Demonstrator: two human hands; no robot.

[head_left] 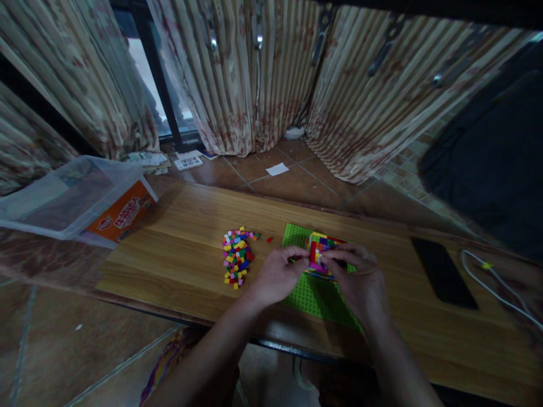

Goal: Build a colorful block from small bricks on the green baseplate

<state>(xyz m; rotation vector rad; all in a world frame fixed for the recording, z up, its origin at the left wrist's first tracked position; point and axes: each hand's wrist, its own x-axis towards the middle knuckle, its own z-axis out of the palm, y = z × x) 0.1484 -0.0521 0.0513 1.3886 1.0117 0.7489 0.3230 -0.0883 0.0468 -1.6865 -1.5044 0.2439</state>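
A green studded baseplate lies on the wooden table. On it stands a small block built of many coloured bricks. My left hand rests at the block's left side, fingertips touching it. My right hand curls over the block's right and front, fingers pinched against its near face. Whether a loose brick is between the fingers is hidden. A heap of several loose coloured bricks lies left of the plate, with a stray red brick nearby.
A clear plastic tub with an orange label sits at the table's left end. A black phone and a white cable lie at the right. Striped curtains hang behind; scraps of paper lie on the tiled floor.
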